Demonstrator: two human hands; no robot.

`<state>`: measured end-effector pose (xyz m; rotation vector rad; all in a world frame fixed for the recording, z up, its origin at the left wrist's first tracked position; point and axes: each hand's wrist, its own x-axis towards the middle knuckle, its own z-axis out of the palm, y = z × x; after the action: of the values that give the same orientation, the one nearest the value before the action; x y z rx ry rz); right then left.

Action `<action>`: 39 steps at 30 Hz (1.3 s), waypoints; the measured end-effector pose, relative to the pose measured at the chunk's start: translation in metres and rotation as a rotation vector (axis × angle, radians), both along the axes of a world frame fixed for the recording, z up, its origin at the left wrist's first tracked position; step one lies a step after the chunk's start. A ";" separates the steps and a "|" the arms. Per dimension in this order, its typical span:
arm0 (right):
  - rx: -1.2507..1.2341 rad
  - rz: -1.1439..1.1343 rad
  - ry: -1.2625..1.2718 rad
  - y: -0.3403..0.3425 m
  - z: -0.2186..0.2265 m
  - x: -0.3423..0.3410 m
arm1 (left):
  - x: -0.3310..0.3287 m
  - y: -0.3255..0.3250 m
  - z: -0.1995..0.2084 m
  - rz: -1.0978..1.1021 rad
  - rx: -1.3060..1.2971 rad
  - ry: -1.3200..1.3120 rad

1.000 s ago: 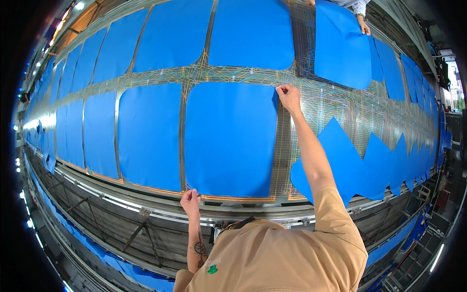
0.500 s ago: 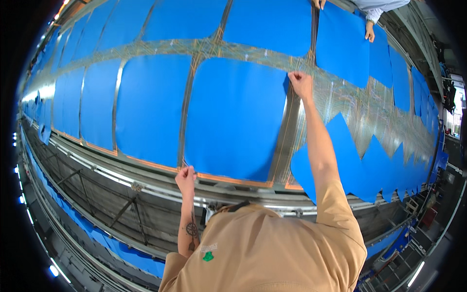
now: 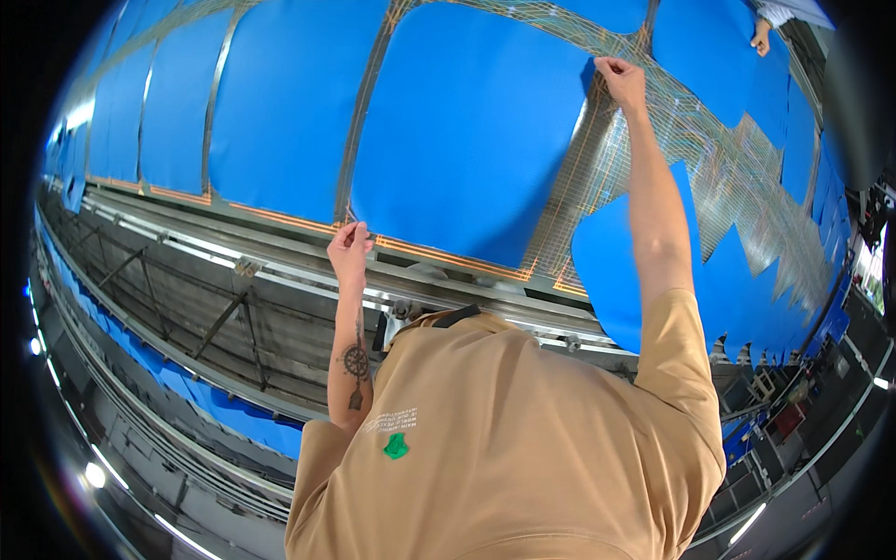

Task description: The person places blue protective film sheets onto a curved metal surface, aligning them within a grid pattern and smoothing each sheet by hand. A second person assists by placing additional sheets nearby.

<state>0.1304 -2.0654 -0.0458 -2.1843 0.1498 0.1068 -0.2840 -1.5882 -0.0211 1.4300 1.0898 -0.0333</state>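
Observation:
A large blue fabric panel [image 3: 467, 131] with rounded corners lies in front of me on the long table. My left hand [image 3: 349, 250] pinches its near left corner at the table's front edge. With the arm stretched out, my right hand [image 3: 623, 82] pinches the far right corner, fingers pressed together. A dark shadow runs along the panel's right side, so that edge looks slightly raised. Right of it lies a strip of table surface [image 3: 581, 168] with thin orange lines. Farther right, overlapping blue pieces [image 3: 616, 252] with pointed edges sit partly behind my right forearm.
More blue panels [image 3: 280, 103] lie in rows to the left. A metal rail [image 3: 308, 280] runs along the table's front. At the far right, another person's hand [image 3: 761, 39] is near a blue panel [image 3: 705, 47]. Another table with blue pieces [image 3: 205, 397] stands at lower left.
The view has shifted, so the table sits higher in the picture. Both my hands stay at the same panel's corners. Only one of the other person's two hands still shows.

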 end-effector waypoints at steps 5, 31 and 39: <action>-0.008 0.036 0.004 -0.001 -0.003 0.005 | -0.004 0.001 0.001 -0.003 -0.020 -0.034; 0.040 0.021 -0.004 0.002 -0.007 0.004 | 0.008 -0.006 0.009 0.024 0.068 0.046; 0.023 0.026 -0.013 0.007 -0.005 0.002 | 0.008 -0.008 0.011 0.049 0.079 0.054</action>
<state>0.1324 -2.0585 -0.0508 -2.1641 0.1118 0.1088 -0.2758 -1.5957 -0.0098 1.4797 1.1816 0.0060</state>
